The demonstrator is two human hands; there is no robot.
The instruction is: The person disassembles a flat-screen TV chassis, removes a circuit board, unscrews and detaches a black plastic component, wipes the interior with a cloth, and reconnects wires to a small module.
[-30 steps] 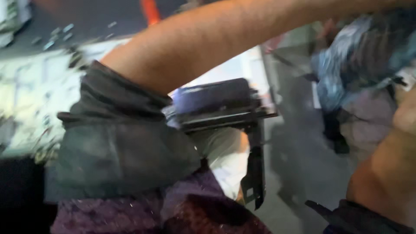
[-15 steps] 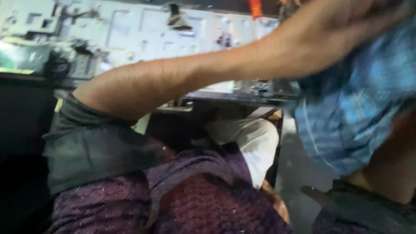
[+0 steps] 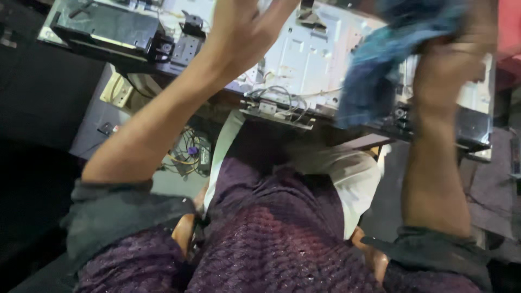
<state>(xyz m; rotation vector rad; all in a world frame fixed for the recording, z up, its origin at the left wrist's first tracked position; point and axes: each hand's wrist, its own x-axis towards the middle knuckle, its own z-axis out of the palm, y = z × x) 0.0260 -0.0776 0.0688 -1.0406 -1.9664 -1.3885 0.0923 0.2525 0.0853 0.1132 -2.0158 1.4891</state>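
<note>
Blue cloth (image 3: 380, 65), crumpled and blurred, bunched in right hand (image 3: 461, 38)

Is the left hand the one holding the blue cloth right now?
No, the blue cloth is bunched at the raised right hand, while the left hand is lifted apart from it with nothing visible in it.

Blue checked cloth (image 3: 380, 65), crumpled and motion-blurred, is held raised at upper right in the right hand (image 3: 461, 32). It hangs loosely in front of the pale metal panel (image 3: 304, 54), its lower folds drooping toward the panel's near edge.
</note>
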